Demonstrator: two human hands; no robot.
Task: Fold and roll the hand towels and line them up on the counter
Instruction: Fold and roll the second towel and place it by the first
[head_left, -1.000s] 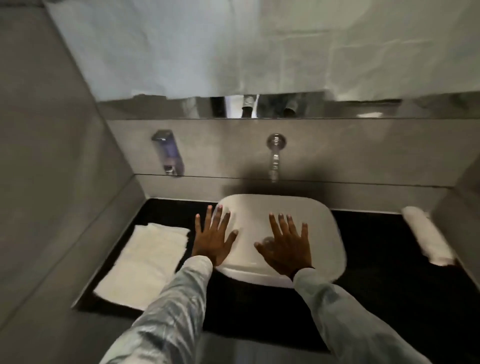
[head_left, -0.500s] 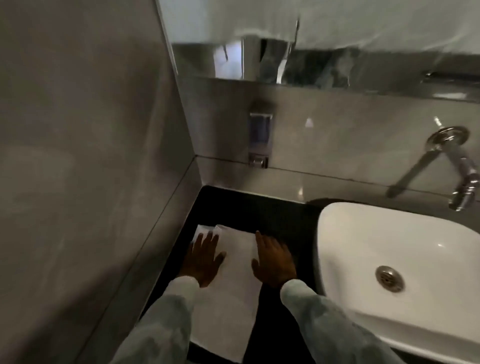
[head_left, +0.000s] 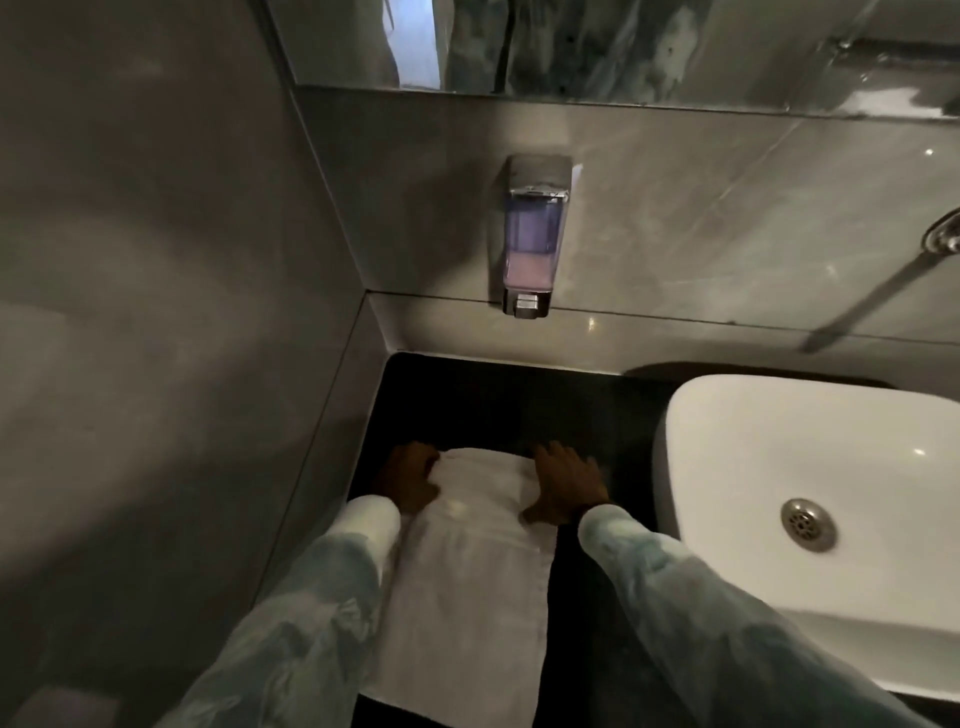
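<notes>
On the black counter (head_left: 498, 400), towel (head_left: 478, 561) lies between both hands.

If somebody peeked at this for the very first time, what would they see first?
Probably the white hand towel, bright against the black counter in the corner, with the left hand and right hand pressing on either side of its far end. Next, the big white sink on the right. Then the soap dispenser on the grey wall above, holding purple-pink soap.
</notes>
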